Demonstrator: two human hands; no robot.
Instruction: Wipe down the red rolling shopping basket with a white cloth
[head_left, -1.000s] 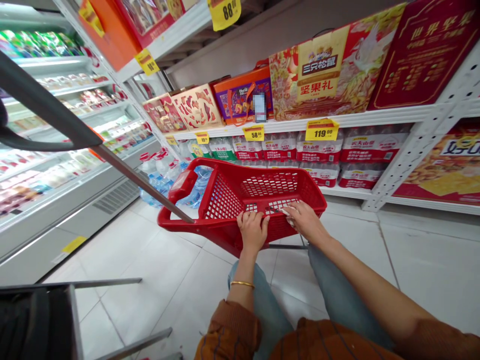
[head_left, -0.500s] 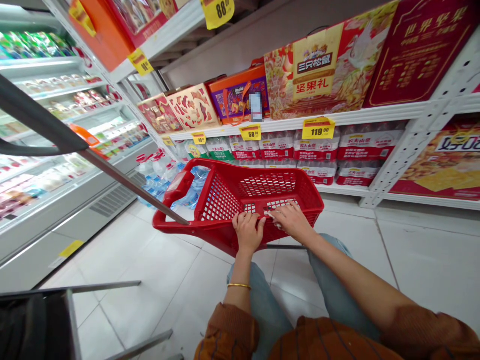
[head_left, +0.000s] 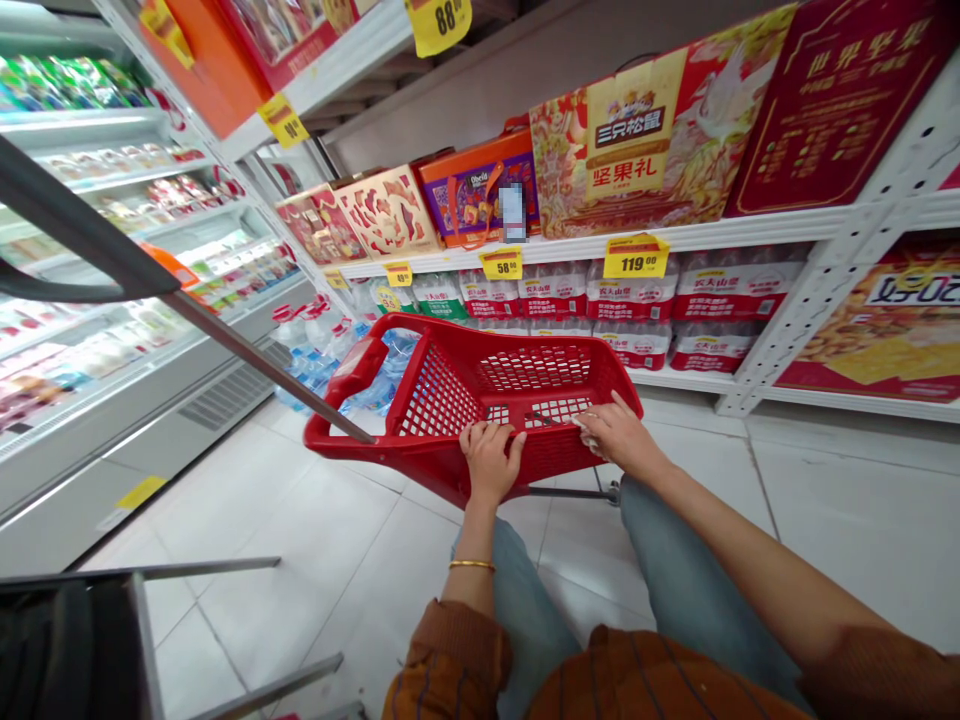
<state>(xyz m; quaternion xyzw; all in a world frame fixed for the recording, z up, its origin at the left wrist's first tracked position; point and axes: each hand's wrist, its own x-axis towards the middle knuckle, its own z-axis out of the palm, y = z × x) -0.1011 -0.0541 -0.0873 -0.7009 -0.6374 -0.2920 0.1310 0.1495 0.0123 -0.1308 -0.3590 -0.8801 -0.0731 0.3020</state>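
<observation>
A red plastic shopping basket (head_left: 495, 345) with a mesh wall hangs in front of me, and nothing shows inside it. My left hand (head_left: 491, 462) curls over its near rim, with a gold bangle (head_left: 472, 565) on that wrist. My right hand (head_left: 619, 435) grips the same rim further right, with a small white item (head_left: 589, 435) at its fingertips. A grey metal pull pole (head_left: 262, 365) runs from the basket's left corner up to a dark grip (head_left: 75, 230) at the left.
White metal shelving (head_left: 600, 240) on the right carries gift boxes (head_left: 480, 190) and shrink-wrapped water bottles (head_left: 630, 295) with yellow price tags. A refrigerated display case (head_left: 112, 300) lines the left side. Tiled floor (head_left: 337, 520) lies below, with a dark bin (head_left: 67, 650) at lower left.
My right hand has slid to the right along the rim since half a second ago. The left hand and the basket have shifted only slightly.
</observation>
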